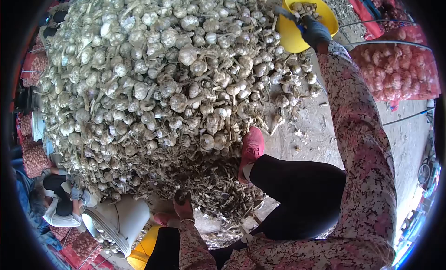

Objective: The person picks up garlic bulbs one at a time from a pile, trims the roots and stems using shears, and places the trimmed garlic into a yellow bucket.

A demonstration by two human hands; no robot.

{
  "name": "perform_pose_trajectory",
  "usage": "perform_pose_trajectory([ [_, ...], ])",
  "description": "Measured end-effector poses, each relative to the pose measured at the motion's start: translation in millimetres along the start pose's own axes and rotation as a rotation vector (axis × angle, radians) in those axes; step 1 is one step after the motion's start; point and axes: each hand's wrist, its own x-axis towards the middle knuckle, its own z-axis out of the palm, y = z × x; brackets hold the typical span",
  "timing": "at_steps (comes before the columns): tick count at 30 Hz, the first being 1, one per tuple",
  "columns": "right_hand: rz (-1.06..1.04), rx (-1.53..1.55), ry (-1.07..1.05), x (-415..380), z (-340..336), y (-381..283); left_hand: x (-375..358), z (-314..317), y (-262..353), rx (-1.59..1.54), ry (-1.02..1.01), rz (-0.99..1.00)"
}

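Note:
My right hand, in a dark blue-grey glove, reaches over the near rim of a yellow bucket at the upper right. It is closed round blue-handled shears, whose grey end points left across the bucket. A few garlic bulbs lie inside the bucket. My left hand is low in the view, at the near edge of the big garlic heap. Its fingers look curled round a dark patch that I cannot make out. Dry stalk trimmings lie beside it.
A white bucket tilts on its side at lower left, near another yellow bucket. Another person crouches at the far left. Red net sacks of garlic stand at right. My pink shoe touches the heap.

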Motion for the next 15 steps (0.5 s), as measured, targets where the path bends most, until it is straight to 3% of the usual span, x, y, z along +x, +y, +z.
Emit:
perform_pose_trajectory([
  [2,-0.017,0.058,-0.010,17.1,16.1,13.3,-8.4,-0.1,-55.8,-0.581,0.130,-0.193],
  [3,-0.044,0.037,-0.001,21.4,15.1,17.0,-6.8,-6.5,-75.6,-0.574,0.132,-0.187],
  [5,-0.216,-0.009,-0.051,20.2,13.5,23.1,5.0,-12.8,-95.9,-1.515,-0.209,-0.439],
  [6,-0.221,0.020,-0.067,6.2,1.8,14.0,-1.5,-5.7,-65.1,-1.458,-0.048,-0.460],
  [7,-0.217,0.023,-0.105,-9.7,-10.0,5.7,-5.6,0.2,-33.4,-1.463,-0.055,-0.454],
  [9,-0.257,0.030,-0.131,-35.9,-11.6,5.2,-13.1,6.9,21.8,-0.392,0.047,-0.139],
  [13,-0.317,0.128,-0.085,-81.8,-15.4,23.2,-16.0,2.4,71.8,-0.253,0.079,-0.094],
  [15,-0.320,0.062,-0.250,-93.9,-33.3,18.6,-9.7,1.9,69.8,-0.425,0.077,0.017],
])
